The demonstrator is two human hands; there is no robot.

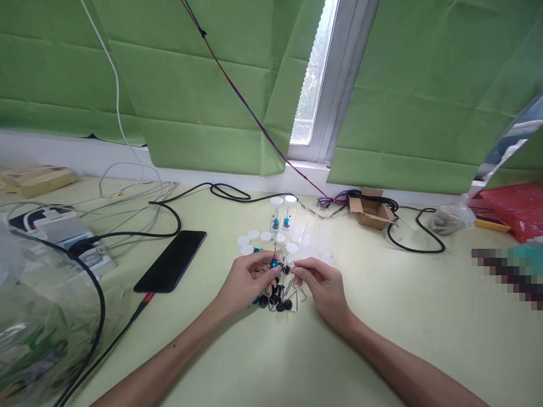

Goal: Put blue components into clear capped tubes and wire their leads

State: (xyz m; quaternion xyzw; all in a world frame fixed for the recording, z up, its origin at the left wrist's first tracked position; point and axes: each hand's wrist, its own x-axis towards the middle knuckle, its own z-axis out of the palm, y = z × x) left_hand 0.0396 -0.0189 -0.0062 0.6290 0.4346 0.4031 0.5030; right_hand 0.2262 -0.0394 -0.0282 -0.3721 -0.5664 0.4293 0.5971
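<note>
Between the thumb and fingers of my left hand (248, 280) is a small shiny blue part (274, 264) with a thin metal rod rising from it. My right hand (324, 282) is closed in a pinch just right of the blue part; what its fingertips hold is too small to make out. Beneath both hands lies a pile of black round-headed pieces (280, 307) and bent metal wires (296, 299). White round caps (244, 241) are scattered behind my left hand. Beyond them are two clear containers (287, 220) with white tops and blue parts inside.
A black phone (172, 262) with a cable plugged in lies to the left, near a power strip (91, 254) and a clear plastic bag (38, 333). Toward the window are black cables (229, 192), glasses (324, 213) and an open cardboard box (373, 212). A red bag (517, 206) sits far right.
</note>
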